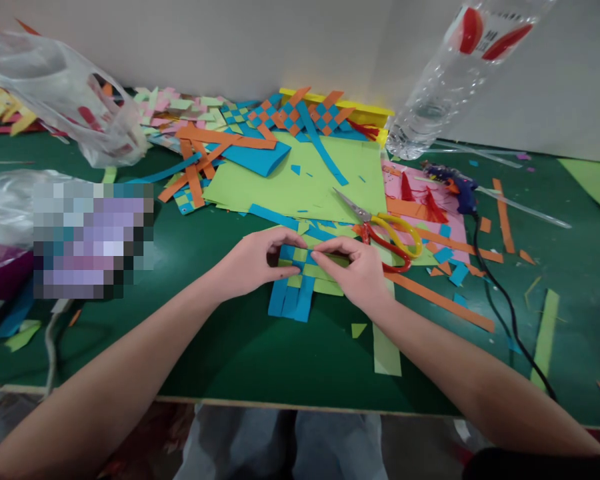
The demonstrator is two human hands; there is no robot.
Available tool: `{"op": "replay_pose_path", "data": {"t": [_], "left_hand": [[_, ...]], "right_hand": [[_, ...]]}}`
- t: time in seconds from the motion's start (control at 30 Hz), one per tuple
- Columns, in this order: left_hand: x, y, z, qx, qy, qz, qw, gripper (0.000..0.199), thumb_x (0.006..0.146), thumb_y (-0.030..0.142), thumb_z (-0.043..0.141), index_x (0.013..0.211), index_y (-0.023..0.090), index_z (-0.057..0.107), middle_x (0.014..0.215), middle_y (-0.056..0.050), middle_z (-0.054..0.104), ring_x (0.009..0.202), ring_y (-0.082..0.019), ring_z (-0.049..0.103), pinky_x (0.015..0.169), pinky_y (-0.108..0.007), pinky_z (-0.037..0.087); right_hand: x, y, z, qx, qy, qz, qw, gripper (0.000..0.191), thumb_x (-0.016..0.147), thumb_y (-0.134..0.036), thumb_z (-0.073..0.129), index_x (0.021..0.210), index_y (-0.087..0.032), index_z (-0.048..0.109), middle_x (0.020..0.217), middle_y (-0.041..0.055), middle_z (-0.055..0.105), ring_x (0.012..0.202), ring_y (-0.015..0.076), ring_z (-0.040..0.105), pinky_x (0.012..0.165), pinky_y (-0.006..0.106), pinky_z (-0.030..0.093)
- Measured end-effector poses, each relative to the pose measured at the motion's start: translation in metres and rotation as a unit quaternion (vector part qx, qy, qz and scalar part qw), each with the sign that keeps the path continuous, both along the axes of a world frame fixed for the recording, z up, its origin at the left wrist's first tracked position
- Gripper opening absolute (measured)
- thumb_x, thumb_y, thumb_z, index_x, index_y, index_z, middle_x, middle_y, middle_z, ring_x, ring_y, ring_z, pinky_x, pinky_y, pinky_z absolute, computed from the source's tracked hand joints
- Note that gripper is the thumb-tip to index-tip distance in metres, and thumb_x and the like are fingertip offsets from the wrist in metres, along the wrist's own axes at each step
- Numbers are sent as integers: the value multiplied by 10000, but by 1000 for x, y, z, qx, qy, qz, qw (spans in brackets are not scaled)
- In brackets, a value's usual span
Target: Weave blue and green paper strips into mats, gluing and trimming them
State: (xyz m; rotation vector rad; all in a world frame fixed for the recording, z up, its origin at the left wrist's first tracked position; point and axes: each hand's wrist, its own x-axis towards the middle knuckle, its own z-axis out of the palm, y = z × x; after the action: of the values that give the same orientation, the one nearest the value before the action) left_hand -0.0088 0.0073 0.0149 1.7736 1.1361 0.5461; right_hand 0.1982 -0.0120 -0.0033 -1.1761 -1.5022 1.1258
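Observation:
Between my hands lies a small weave of blue and light green paper strips [292,301], its blue ends pointing toward me and its green ends to the right. My left hand [250,263] holds the left side of the weave between curved fingers and thumb. On the right side, my right hand [357,270] pinches the weave with thumb and forefinger. Just beyond my right hand rest scissors [387,233] with red and yellow handles, their blades apart. Loose blue and green scraps lie behind the weave, partly hidden by my fingers.
Green paper sheets [300,180] lie behind, with woven blue-orange pieces [293,117] at the wall. A water bottle [445,87] stands back right, near a glue gun [455,187] and its cord. Plastic bags [75,100] and a pixelated object [90,240] are left. Orange strips [445,303] lie right.

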Motion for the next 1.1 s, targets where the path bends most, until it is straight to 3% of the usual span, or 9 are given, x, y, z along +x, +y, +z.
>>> {"op": "replay_pose_path", "data": {"t": [0.2,0.33,0.53,1.1], "left_hand": [[-1,-1,0,12,6,-5,1000,364,770,332,719,1093,205,612,1055,-40,660,783,-142,600,713,-298,514],[1,-1,4,18,-2,1,1000,348,787,375,711,1068,185,630,974,-32,667,673,-106,550,637,-259,486],[0,1,2,17,-12,9,1000,311,818,398,687,1034,175,669,855,-32,669,672,-118,563,616,-252,475],[1,-2,4,31,-5,7,999,308,794,355,702,1055,197,658,941,-33,682,625,-98,541,579,-238,495]], "right_hand": [[0,-1,0,0,6,2,1000,85,781,-283,730,816,-207,716,816,8,745,763,140,697,728,287,596],[-1,-1,1,2,11,2,1000,76,781,-272,730,813,-204,715,809,5,744,757,134,698,714,273,595],[-1,-1,1,7,11,6,1000,83,787,-278,729,822,-205,716,822,8,745,768,134,698,720,271,594],[0,0,0,2,16,3,1000,94,783,-293,731,824,-211,714,814,9,741,761,139,692,718,288,594]]}}
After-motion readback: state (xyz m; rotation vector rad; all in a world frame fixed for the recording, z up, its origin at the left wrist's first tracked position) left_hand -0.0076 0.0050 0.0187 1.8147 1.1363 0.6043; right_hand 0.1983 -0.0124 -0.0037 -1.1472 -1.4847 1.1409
